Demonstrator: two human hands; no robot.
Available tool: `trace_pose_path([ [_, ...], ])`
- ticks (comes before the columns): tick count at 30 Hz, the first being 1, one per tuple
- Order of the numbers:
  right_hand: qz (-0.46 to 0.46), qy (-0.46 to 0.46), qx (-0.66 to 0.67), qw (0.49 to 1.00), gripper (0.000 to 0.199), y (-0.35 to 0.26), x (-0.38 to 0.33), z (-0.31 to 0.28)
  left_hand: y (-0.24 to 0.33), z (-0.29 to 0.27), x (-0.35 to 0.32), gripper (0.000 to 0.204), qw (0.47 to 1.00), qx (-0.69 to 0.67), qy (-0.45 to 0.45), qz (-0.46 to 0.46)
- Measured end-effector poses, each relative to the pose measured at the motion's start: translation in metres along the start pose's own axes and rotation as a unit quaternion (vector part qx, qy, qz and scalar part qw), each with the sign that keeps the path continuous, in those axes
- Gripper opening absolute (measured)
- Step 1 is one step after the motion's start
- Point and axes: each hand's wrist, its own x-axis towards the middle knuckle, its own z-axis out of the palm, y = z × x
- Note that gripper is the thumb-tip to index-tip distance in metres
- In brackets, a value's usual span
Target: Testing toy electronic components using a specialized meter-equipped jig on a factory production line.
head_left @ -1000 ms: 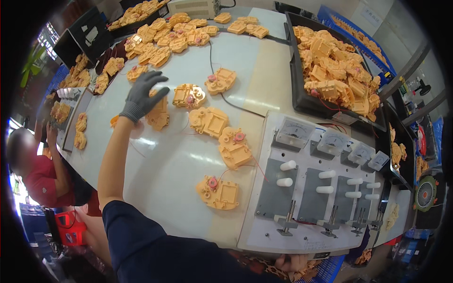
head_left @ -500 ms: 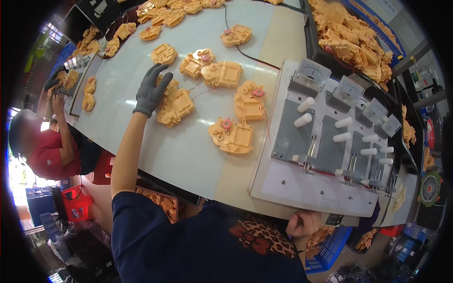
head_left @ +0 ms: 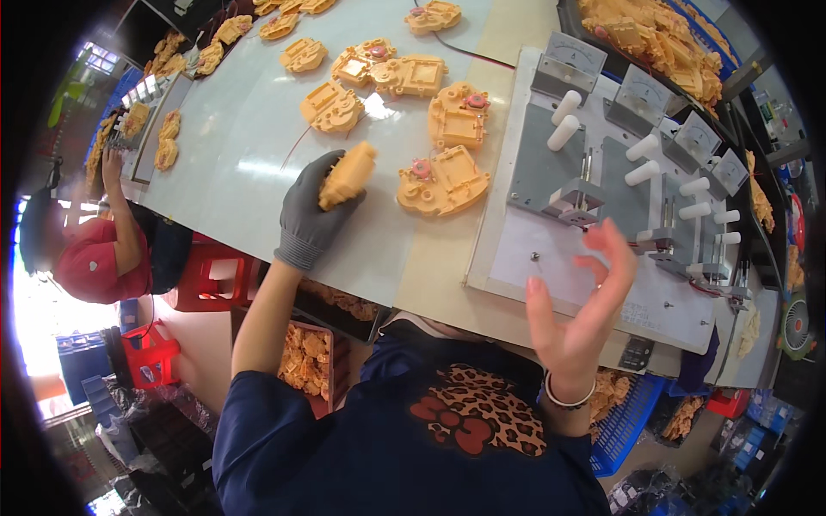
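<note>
My left hand (head_left: 317,211), in a grey glove, grips an orange plastic housing (head_left: 348,175) just above the table's near part. Bare and raised, my right hand (head_left: 581,310) has its fingers spread over the front of the test fixture (head_left: 551,258), holding nothing. Right of the held piece lies another orange housing with a pink round part (head_left: 443,182). Beyond it sits a second such housing (head_left: 459,118). Farther off, more housings (head_left: 331,107) lie loose on the white table (head_left: 249,138), some with thin red wires.
The fixture carries white handles (head_left: 564,133) and several analogue meters (head_left: 570,60). A black bin heaped with orange housings (head_left: 654,43) stands behind it. Below the table edge are a blue basket (head_left: 624,430) and a box of parts (head_left: 305,365). A co-worker in red (head_left: 103,258) works at far left.
My left hand has picked up a housing from the table and drawn it nearer. My right hand has risen from the table's front edge to the fixture and spread its fingers. The view has shifted.
</note>
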Motion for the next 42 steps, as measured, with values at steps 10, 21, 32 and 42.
trace_pose_path([
  [10, -0.020, 0.079, -0.033, 0.996, 0.031, 0.008, 0.004, 0.000, 0.024, 0.001, -0.023, 0.052, 0.481, -0.838, -0.089, -0.242],
  [21, -0.067, -0.059, -0.151, 0.985, 0.019, 0.010, -0.003, -0.011, 0.047, 0.015, -0.014, 0.057, 0.466, -0.833, -0.166, -0.248],
  [32, -0.007, 0.064, -0.241, 0.968, 0.014, 0.047, -0.021, -0.053, 0.052, 0.020, -0.023, 0.057, 0.536, -0.782, -0.139, -0.285],
  [42, 0.046, 0.183, -0.317, 0.929, 0.007, 0.082, -0.034, -0.112, 0.053, 0.011, -0.032, 0.070, 0.360, -0.874, -0.155, -0.288],
])
